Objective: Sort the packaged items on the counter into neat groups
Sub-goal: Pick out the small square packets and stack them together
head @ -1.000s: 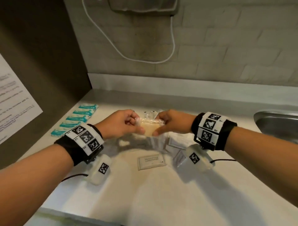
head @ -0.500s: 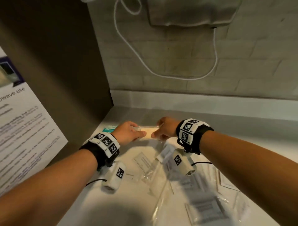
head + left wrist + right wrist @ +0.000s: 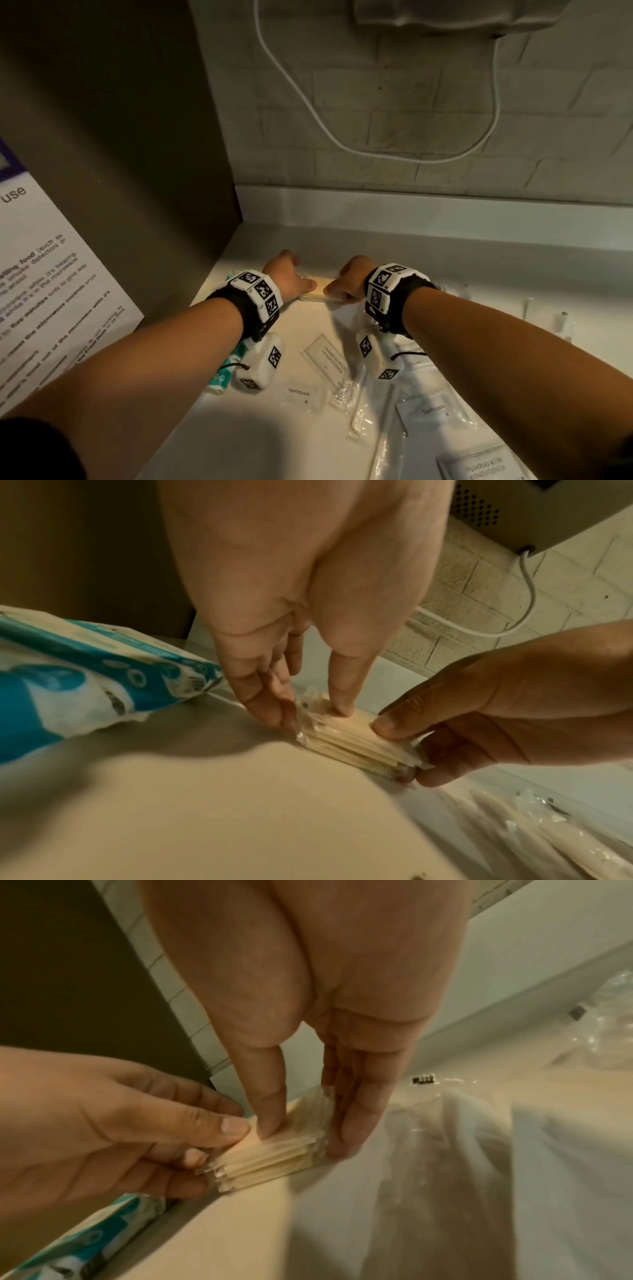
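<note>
With my left hand (image 3: 274, 696) and my right hand (image 3: 479, 718) each pinching one end of the stack of clear-wrapped sticks (image 3: 356, 739) near the middle of the head view, I should lower it flat on the counter (image 3: 260, 442), edges aligned, before releasing.

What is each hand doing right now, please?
Left hand: pinches one end of the clear-wrapped stick bundle.
Right hand: pinches the other end of it.
</note>
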Available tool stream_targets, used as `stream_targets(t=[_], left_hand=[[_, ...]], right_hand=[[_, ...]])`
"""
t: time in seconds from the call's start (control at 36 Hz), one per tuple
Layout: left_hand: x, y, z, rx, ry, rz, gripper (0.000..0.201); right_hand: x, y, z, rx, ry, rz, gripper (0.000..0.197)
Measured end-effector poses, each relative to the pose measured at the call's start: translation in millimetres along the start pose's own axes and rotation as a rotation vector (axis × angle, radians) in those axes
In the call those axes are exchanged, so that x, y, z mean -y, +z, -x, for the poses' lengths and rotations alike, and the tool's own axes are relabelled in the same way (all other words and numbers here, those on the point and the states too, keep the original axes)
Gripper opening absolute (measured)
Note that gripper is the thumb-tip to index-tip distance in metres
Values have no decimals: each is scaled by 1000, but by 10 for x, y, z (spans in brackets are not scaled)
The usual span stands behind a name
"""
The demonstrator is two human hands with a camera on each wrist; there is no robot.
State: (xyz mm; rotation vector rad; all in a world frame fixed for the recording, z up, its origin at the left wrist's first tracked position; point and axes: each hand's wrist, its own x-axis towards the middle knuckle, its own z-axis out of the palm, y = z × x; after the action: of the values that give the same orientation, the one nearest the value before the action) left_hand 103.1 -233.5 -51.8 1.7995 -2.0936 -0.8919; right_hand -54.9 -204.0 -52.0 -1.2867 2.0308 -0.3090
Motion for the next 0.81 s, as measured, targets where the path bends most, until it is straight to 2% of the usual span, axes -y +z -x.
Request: stream_targets(t=[0.06, 0.17, 0.25, 0.33, 0.39, 0.47, 0.5, 0.58, 0.67, 0.72, 0.81], left_hand=[[3, 11, -22, 8, -1, 5, 70], [12, 26, -45, 0, 14, -11, 64], [11, 31, -51, -5, 18, -18, 63], [-4, 35, -43, -8, 28, -39, 61], [-24, 25, -17, 0, 31, -54, 62], [-66, -18, 39, -13, 44, -47, 62], [-86, -42, 67, -25, 53, -36, 62], [-174, -120, 220, -49, 108, -9, 60], [-207, -109, 447, 22, 157, -20, 40], [-193, -53, 627, 94, 162, -107, 31], [-177, 63, 893, 226, 157, -310, 50]], right_hand=[[37, -2, 26, -3, 7, 33, 38], [119, -68, 247, -4, 14, 97, 20], [114, -80, 275, 6, 3, 105, 30], [87, -90, 288, 5, -21, 129, 30], [74, -103, 314, -12, -48, 136, 41], [39, -135, 344, -47, -84, 84, 72], [28, -172, 373, -59, -92, 72, 74], [-31, -323, 475, -96, -149, 53, 69], [-173, -521, 630, -119, -182, 203, 48], [-319, -651, 734, -131, -155, 308, 37], [-556, -790, 889, -129, -97, 477, 34]])
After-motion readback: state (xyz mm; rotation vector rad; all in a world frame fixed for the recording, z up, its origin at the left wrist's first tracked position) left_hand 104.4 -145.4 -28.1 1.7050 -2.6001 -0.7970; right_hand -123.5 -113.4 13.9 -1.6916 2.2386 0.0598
